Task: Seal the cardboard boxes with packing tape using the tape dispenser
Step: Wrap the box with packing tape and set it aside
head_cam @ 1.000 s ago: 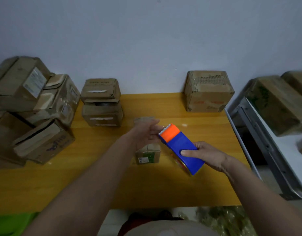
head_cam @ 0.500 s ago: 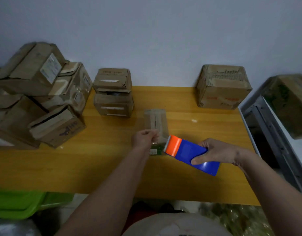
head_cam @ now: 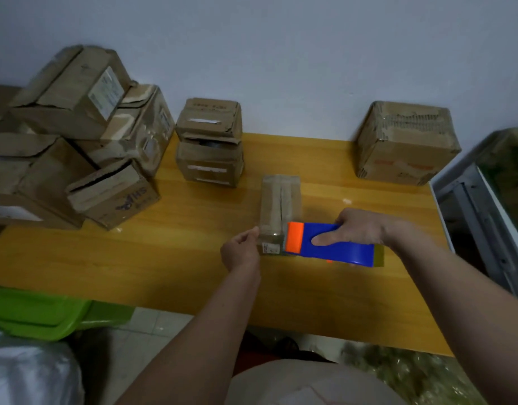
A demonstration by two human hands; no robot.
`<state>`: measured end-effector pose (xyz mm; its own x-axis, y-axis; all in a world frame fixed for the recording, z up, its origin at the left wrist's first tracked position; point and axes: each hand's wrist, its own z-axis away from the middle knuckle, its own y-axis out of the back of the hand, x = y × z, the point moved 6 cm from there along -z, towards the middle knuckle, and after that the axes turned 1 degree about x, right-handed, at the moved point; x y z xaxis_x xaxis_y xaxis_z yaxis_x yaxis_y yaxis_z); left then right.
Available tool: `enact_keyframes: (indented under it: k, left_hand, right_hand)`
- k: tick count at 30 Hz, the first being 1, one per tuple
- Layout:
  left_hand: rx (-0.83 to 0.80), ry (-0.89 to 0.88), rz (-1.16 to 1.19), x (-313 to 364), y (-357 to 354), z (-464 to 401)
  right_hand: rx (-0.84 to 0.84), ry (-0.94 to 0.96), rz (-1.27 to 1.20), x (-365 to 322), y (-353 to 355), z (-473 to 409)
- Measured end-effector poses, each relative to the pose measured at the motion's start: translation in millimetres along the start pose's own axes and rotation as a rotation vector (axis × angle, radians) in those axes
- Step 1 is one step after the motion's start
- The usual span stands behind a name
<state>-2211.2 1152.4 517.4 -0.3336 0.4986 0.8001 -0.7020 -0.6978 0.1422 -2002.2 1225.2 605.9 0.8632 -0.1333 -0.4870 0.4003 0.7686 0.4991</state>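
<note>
A small narrow cardboard box (head_cam: 279, 200) lies on the wooden table (head_cam: 164, 252), its top seam running away from me. My right hand (head_cam: 360, 229) grips a blue tape dispenser (head_cam: 331, 244) with an orange head, held level with the head against the box's near end. My left hand (head_cam: 241, 251) pinches the box's near left corner. Whether tape spans the box top cannot be told.
Several worn cardboard boxes are piled at the left (head_cam: 76, 147). Two stacked boxes (head_cam: 209, 141) stand behind the small one, and a larger box (head_cam: 404, 141) sits at the back right. A metal frame (head_cam: 471, 206) borders the table's right edge. A green bin (head_cam: 38, 314) lies below left.
The dispenser has swung level and come down to the near end of the small box. My left hand slid from the box top to its near left corner.
</note>
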Motion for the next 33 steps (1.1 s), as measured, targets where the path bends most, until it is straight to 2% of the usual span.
enact_keyframes:
  k: [10,15,22,23,25,26,27,28,30,31,33]
  left_hand:
    - [0.093,0.016,-0.063,-4.1,2.2,-17.7]
    - [0.061,0.006,-0.142,-12.6,-0.7,-24.4]
    - [-0.054,-0.115,-0.436,-8.6,-5.5,-34.4]
    - [-0.042,-0.094,-0.529,-7.9,-4.5,-34.7]
    - [0.084,-0.1,-0.742,-2.6,4.6,-32.0]
    - [0.128,-0.219,-0.772,4.2,7.3,-27.2]
    - [0.125,-0.416,-0.764,11.0,4.8,-21.1]
    - [0.035,-0.636,-0.788,14.8,-3.5,-12.6]
    - [-0.294,-0.97,-1.019,4.6,-26.3,3.9]
    - [-0.413,-1.07,-1.19,-6.7,-32.9,6.9]
    - [-0.426,-1.176,-1.419,-18.5,-33.1,2.9]
  right_hand:
    - [-0.03,-0.082,0.109,-27.5,5.1,-23.7]
    - [-0.045,-0.145,0.136,-25.9,-3.7,-35.0]
    - [-0.073,-0.167,0.046,-17.8,-4.0,-42.8]
    - [-0.074,-0.168,0.047,-17.0,-3.6,-43.4]
    - [-0.068,-0.168,0.057,-15.2,-3.1,-44.8]
    - [-0.066,-0.168,0.058,-14.4,-3.5,-45.5]
    - [-0.065,-0.166,0.057,-13.8,-4.0,-45.9]
    - [-0.064,-0.162,0.058,-13.6,-4.1,-46.2]
    - [-0.063,-0.155,0.059,-13.4,-4.3,-47.0]
    - [-0.064,-0.155,0.053,-13.3,-4.5,-46.8]
    - [-0.069,-0.151,0.037,-12.7,-4.9,-45.6]
